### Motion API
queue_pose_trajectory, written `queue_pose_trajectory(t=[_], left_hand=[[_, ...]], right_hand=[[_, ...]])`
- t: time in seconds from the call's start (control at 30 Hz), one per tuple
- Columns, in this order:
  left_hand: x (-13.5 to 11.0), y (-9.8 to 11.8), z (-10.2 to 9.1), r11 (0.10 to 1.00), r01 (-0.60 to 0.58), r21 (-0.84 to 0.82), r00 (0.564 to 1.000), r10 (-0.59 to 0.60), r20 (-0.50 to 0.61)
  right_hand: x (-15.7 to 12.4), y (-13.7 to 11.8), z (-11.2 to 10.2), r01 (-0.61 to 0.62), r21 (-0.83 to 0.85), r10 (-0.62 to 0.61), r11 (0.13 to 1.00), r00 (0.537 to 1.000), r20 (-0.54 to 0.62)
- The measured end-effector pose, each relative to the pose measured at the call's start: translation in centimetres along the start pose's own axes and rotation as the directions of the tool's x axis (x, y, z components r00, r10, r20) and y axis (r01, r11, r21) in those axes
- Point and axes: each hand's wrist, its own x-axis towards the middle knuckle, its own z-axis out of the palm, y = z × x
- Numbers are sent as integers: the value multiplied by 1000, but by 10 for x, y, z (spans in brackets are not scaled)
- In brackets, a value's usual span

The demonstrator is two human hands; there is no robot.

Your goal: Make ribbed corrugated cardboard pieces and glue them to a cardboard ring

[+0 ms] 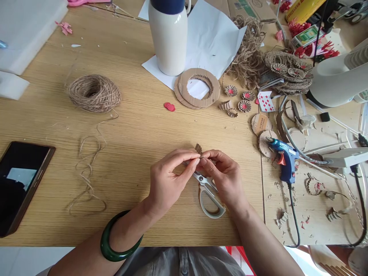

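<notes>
Between both hands is a small strip of corrugated cardboard, mostly covered by fingers. My left hand pinches it with thumb and forefinger. From the other side my right hand pinches it as well, fingertips close to the left ones. A pair of scissors with pale handles lies on the table below the hands, its blades partly hidden. Beyond the hands sit two cardboard rings, overlapping, and small red paper discs. Several pleated cardboard rosettes with red centres stand to the right of the rings.
A ball of jute twine trails a loose strand at left, near a phone. A white flask stands at the back on white paper. A blue glue gun with its cord lies right, among cardboard scraps and a white power strip.
</notes>
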Motion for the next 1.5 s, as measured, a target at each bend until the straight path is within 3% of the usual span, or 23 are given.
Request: queue_pose_trajectory(t=[0.17,0.3,0.53,0.63,0.83,1.0,1.13,1.27,1.5], left_hand=[[1,0,0,997,-53,49,999,54,-9],[1,0,0,991,-96,97,995,99,-31],[2,0,-5,968,-169,186,986,164,41],[2,0,-6,980,-103,170,994,98,43],[0,-1,-5,983,182,-5,981,-181,76],[-1,-2,-2,951,283,-124,958,-275,77],[1,-1,-2,983,155,-103,988,-154,22],[3,1,-4,986,-87,141,996,90,-16],[2,2,-1,982,-98,162,995,102,-19]], right_hand=[[-1,1,-2,119,-141,-121,983,993,-10],[-2,3,-3,255,-326,-264,911,964,15],[-3,6,-4,281,-401,-287,872,957,46],[-3,8,-5,233,-377,-232,896,971,50],[0,3,-3,113,-197,-113,974,994,9],[3,-6,0,80,-59,-83,995,995,-58],[5,-6,-1,83,-30,-85,996,994,-66],[5,-4,-1,140,-62,-144,988,987,-74],[0,3,-2,247,-276,-265,929,964,-29]])
